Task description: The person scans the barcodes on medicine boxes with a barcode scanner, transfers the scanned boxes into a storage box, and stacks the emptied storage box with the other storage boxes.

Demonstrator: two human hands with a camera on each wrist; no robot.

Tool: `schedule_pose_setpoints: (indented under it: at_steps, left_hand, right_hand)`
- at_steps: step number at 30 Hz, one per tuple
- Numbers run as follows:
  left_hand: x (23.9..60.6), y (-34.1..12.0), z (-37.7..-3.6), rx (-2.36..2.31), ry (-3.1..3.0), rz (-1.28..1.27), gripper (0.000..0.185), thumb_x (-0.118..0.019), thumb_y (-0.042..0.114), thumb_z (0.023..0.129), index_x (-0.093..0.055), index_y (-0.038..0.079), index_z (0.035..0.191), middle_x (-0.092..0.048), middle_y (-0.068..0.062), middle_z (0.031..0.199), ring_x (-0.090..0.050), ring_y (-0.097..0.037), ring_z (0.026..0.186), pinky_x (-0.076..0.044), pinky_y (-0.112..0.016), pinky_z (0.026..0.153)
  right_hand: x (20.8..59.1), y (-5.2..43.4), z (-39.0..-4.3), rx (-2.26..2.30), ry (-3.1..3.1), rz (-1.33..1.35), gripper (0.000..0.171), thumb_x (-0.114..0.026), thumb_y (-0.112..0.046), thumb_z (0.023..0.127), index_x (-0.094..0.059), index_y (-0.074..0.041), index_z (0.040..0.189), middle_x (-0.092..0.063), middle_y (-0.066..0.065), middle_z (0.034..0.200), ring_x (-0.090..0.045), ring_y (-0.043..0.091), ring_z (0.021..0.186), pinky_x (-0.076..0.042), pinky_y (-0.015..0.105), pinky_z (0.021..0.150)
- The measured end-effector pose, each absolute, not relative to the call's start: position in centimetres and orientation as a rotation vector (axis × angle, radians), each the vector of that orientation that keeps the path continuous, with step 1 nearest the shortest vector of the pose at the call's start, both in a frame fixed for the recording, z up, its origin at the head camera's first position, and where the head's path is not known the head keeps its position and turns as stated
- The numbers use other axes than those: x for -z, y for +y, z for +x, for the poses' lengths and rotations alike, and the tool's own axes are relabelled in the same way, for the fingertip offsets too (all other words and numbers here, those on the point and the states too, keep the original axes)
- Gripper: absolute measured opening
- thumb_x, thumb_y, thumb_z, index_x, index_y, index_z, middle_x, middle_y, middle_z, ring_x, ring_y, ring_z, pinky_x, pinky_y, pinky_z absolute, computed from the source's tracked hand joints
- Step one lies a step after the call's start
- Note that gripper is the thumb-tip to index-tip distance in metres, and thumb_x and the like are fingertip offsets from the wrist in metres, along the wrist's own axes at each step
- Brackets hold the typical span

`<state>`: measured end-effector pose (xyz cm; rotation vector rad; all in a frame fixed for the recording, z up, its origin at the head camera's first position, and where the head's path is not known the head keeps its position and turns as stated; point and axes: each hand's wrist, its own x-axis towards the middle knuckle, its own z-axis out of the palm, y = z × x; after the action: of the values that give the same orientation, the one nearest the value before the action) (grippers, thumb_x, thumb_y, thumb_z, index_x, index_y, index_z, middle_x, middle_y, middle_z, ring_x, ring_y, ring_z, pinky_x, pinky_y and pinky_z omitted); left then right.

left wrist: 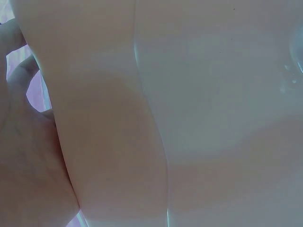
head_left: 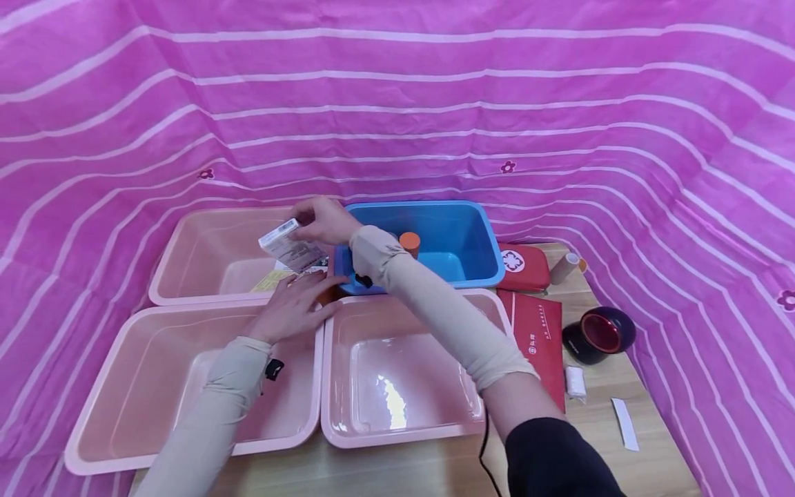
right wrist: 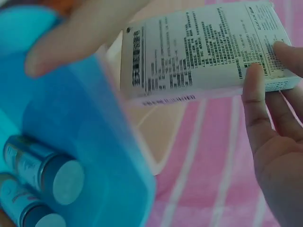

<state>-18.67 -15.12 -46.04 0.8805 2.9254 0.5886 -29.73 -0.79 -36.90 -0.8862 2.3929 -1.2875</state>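
Above the back-left pink bin (head_left: 205, 224), my right hand (head_left: 326, 219) pinches one end of a flat white carton (head_left: 292, 247) printed with text and a barcode. In the right wrist view, the fingers of that hand (right wrist: 279, 127) hold the right end of the carton (right wrist: 203, 52). My left hand (head_left: 295, 307) lies over the rims where the bins meet, fingers extended under the carton's lower end and thumb pointing toward the blue bin (head_left: 491, 228). In the left wrist view, a pink bin wall covers much of the left hand (left wrist: 28, 142).
Two bottles (right wrist: 35, 168) lie in the blue bin; an orange cap (head_left: 409, 241) shows there. A yellowish packet (head_left: 271, 280) lies in the back-left bin. Two pink bins stand in front. At right are a red pouch (head_left: 524, 267), a red folder (head_left: 539, 331) and a black device (head_left: 596, 335).
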Motion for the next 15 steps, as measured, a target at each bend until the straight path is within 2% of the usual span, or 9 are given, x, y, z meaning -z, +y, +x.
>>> schedule_pose_setpoints:
  at_steps: [4,10,15]
  left_hand:
    - [46.0,-15.1,-18.6,-0.578,2.927,0.878,0.051,-0.059,0.046,0.101,-0.054,0.027,0.148,-0.051,-0.018,0.154,-0.044,-0.041,0.145,-0.029,-0.069,0.113]
    - [45.8,-15.2,-18.7,-0.577,2.892,0.817,0.053,-0.057,0.051,0.101,-0.051,0.031,0.15,-0.049,-0.015,0.156,-0.042,-0.035,0.147,-0.027,-0.07,0.114]
    - [46.0,-15.5,-18.8,-0.569,2.901,0.816,0.053,-0.058,0.051,0.101,-0.052,0.03,0.149,-0.052,-0.014,0.153,-0.045,-0.035,0.144,-0.027,-0.07,0.113]
  right_hand:
    - [37.9,-1.7,-30.5,1.183,2.492,-0.758,0.038,-0.074,-0.013,0.096,-0.068,-0.003,0.132,-0.072,0.011,0.125,-0.067,0.017,0.112,-0.058,0.019,0.082]
    - [38.3,-0.9,-30.0,1.086,2.544,-0.766,0.043,-0.068,-0.024,0.1,-0.063,-0.009,0.14,-0.068,0.007,0.135,-0.064,0.015,0.123,-0.051,0.019,0.101]
    - [37.9,1.6,-27.3,1.055,2.593,-0.841,0.043,-0.063,-0.032,0.103,-0.062,-0.013,0.142,-0.063,0.005,0.144,-0.057,0.019,0.134,-0.048,0.029,0.111]
